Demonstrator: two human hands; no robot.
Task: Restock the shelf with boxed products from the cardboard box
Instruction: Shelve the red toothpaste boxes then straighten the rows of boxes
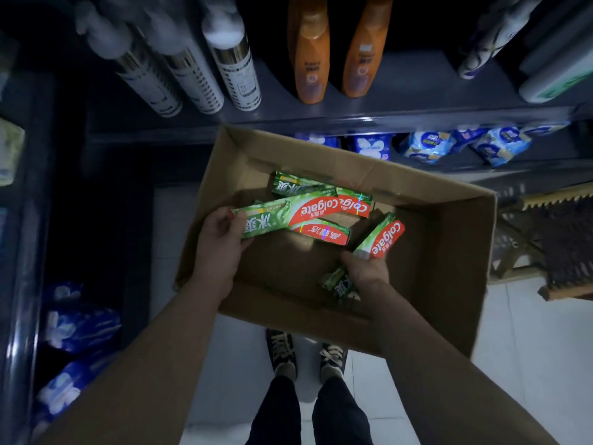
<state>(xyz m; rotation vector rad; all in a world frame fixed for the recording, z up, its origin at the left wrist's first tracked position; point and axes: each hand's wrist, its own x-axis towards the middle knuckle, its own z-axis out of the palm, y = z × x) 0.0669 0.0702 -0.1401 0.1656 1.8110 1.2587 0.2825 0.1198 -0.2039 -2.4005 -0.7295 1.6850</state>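
Left hand [221, 239]: curled round the left end of a green and red Colgate toothpaste box [288, 216], thumb on top and fingers underneath.
Left-held box: lay nearly level over the left half of the cardboard box [449, 252], its red end pointing towards the middle.
Right hand [365, 268]: closed round the middle of a second Colgate box [383, 239], fingers wrapped over it.
Right-held box: tilted, with its red end up and to the right of the hand. Its green end stuck out below the hand, near the carton's near wall.
Between the hands: bare cardboard floor, with the two held boxes well apart.
Loose Colgate boxes [324, 234]: one lay just under the left-held box and another [301, 184] lay against the far wall. All were inside the carton.
Cardboard box: open-topped, flaps up, in front of the shelf [321, 118]; what it rested on could not be told.
Upper shelf: white spray cans [234, 59] and two orange bottles [309, 59] stood in rows.
Lower shelf: blue and white soft packs [430, 146] sat behind the carton's far right corner.
Below: two laced shoes [282, 348] on a pale tiled floor [529, 348].
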